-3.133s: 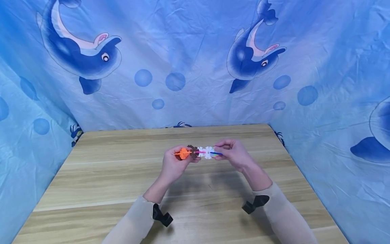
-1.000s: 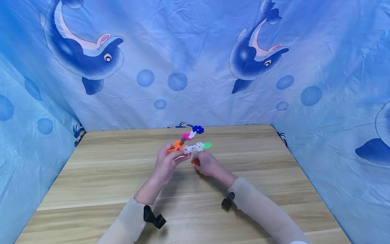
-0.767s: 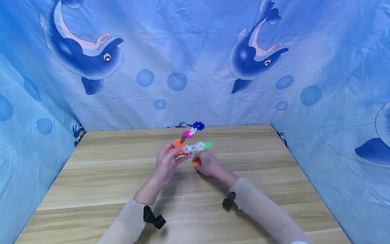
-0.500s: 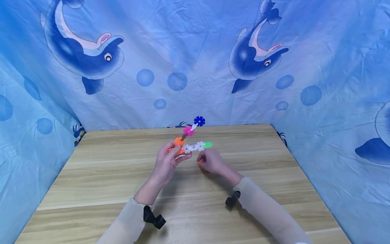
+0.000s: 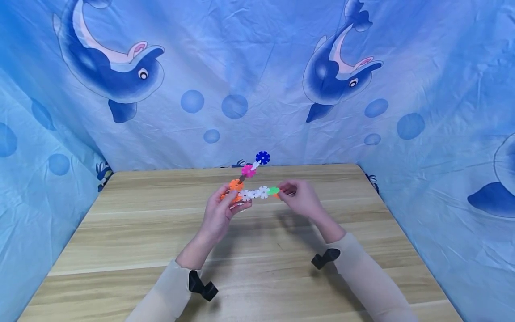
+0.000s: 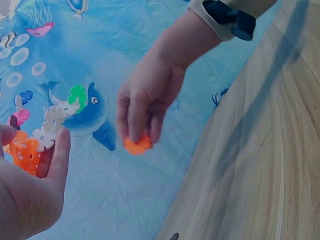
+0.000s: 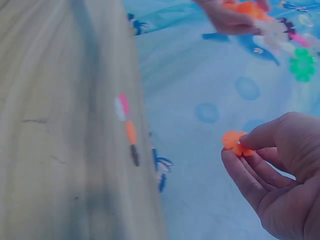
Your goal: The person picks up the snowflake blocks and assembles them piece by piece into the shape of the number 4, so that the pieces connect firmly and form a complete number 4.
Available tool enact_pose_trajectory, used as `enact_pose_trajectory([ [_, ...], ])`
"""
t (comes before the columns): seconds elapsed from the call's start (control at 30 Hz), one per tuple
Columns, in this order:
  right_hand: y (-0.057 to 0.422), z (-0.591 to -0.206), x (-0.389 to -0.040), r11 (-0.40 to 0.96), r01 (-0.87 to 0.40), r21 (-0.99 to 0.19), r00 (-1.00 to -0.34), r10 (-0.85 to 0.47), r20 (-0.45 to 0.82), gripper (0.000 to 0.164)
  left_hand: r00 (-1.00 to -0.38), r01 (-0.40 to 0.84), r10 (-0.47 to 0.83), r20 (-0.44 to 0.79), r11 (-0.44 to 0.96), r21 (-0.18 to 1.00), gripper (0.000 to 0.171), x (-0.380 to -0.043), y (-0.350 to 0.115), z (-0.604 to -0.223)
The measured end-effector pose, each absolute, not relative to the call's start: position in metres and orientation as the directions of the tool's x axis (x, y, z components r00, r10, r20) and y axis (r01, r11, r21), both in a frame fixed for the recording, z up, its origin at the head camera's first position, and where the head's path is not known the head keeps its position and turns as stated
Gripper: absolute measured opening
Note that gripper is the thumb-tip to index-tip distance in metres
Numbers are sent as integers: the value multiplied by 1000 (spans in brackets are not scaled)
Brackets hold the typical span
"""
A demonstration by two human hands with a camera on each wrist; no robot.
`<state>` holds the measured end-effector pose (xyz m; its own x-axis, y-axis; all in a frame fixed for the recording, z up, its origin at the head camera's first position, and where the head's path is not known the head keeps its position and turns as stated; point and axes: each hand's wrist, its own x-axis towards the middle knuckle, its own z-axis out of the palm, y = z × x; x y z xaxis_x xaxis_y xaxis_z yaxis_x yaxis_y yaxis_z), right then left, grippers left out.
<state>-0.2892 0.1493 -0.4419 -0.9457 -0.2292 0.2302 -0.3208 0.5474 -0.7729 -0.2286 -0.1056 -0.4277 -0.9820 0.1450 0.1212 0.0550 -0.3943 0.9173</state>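
My left hand (image 5: 217,213) holds a bent chain of joined flower-shaped snowflake discs by the orange discs (image 6: 25,152) at its bend. One arm of the chain rises through a pink disc (image 5: 248,171) to a dark blue disc (image 5: 263,157). The other runs right through white discs (image 5: 263,192) to a green disc (image 5: 273,191). My right hand (image 5: 302,197) pinches a loose orange disc (image 7: 234,142) between thumb and fingers. In the head view it sits close behind the green disc; both wrist views show a gap between them.
A wooden table (image 5: 257,277) lies below the hands. In the right wrist view, several small coloured pieces (image 7: 130,132) lie in a row near the table edge. A blue dolphin-print cloth (image 5: 257,67) hangs around the table.
Earlier both hands held the chain; the left alone has it now. The right hand, low beside the chain with the orange disc, has come up and right to the green end. The blue end has risen.
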Motion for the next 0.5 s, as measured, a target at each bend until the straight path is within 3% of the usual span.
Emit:
enact_pose_trajectory([
  [0.5,163,-406,-263,287,-408,-867,-913,-141,383,16,-985,49,134,110,-392,919,38,-230,-109,-426],
])
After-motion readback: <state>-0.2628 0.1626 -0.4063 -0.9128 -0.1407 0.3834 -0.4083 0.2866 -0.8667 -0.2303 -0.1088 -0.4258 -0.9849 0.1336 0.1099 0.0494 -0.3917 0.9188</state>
